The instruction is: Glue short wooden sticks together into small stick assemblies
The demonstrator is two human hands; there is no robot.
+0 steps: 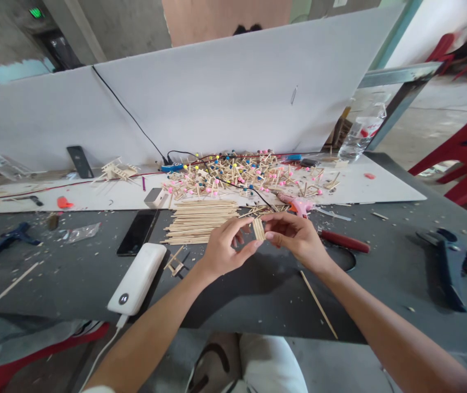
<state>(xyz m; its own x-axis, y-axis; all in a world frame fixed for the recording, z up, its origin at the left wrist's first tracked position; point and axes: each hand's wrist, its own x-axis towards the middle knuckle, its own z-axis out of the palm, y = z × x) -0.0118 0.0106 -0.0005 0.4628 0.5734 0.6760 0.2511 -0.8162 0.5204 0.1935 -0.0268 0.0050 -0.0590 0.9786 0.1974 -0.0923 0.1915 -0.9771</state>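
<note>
Between my two hands, above the dark table, is a small flat panel of short wooden sticks (pixel 259 230) laid side by side. My left hand (pixel 228 244) pinches its left edge with thumb and fingers. On the other side, my right hand (pixel 295 236) grips the right edge between thumb and fingertips. Just behind my left hand lies a stack of long wooden sticks (pixel 200 218). A pink glue gun (pixel 300 206) rests beyond my right hand. Red-handled pliers (pixel 344 240) lie partly hidden behind my right wrist.
A heap of short sticks with coloured ball ends (pixel 233 173) spreads along the white board. Left are a phone (pixel 137 233), a white power bank (pixel 138 279) with a cable, and a small stick frame (pixel 176 266). A blue-handled cutter (pixel 448 262) lies right, near a water bottle (pixel 362 131).
</note>
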